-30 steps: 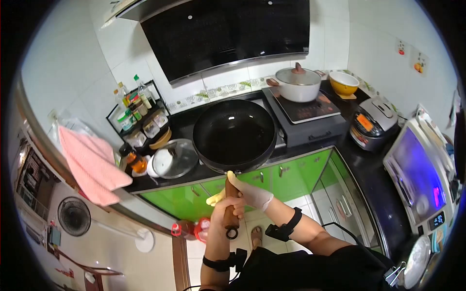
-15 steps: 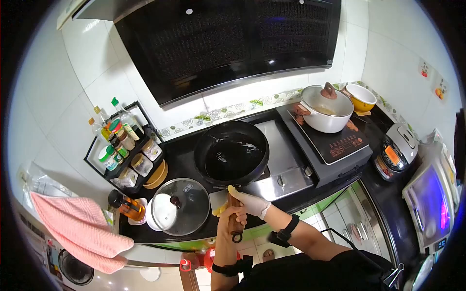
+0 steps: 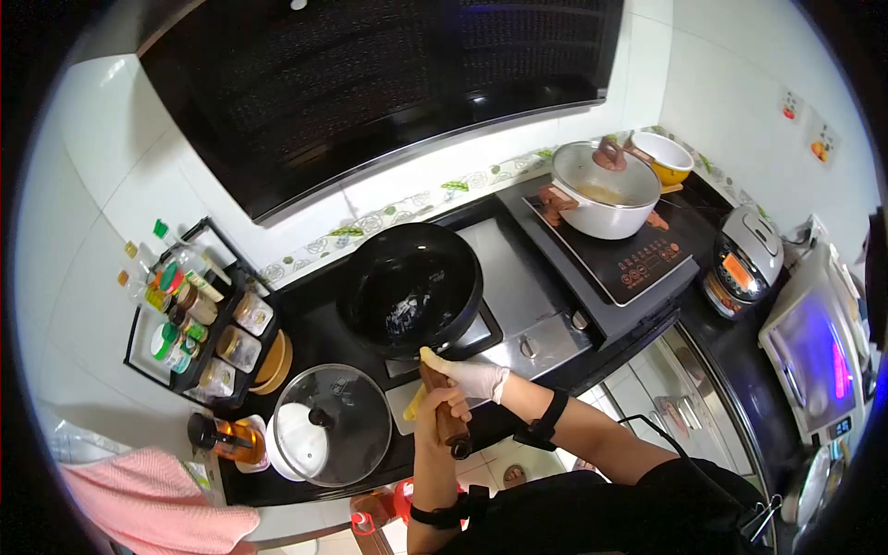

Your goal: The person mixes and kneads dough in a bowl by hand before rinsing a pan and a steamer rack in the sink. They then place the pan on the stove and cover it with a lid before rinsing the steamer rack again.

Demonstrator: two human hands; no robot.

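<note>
A black wok [image 3: 407,287] is at the left burner of the stove, tilted, with a shiny wet patch inside. Part of the burner area shows under its right edge. Its brown wooden handle [image 3: 451,427] points toward me. My left hand [image 3: 440,409] is wrapped around the handle, low down. My right hand [image 3: 470,377], in a whitish glove, is closed on the handle's upper part near the wok. Yellow material [image 3: 413,403] shows beside the fingers; I cannot make out what it is. A glass lid [image 3: 363,435] with a dark knob lies left of the hands, over a white dish [image 3: 301,433].
To the right, a white lidded pot [image 3: 606,208] sits on an induction cooker [image 3: 638,268]. Beyond are a yellow bowl [image 3: 673,166], a rice cooker [image 3: 747,259] and an oven [image 3: 823,361]. A spice rack [image 3: 208,347], oil bottle [image 3: 227,439] and pink towel [image 3: 157,504] are left. The range hood [image 3: 388,83] hangs above.
My view has swung a little, shifting the whole scene. The wok has tipped and shifted slightly left, with more of the burner showing beneath. Both hands keep hold of the handle.
</note>
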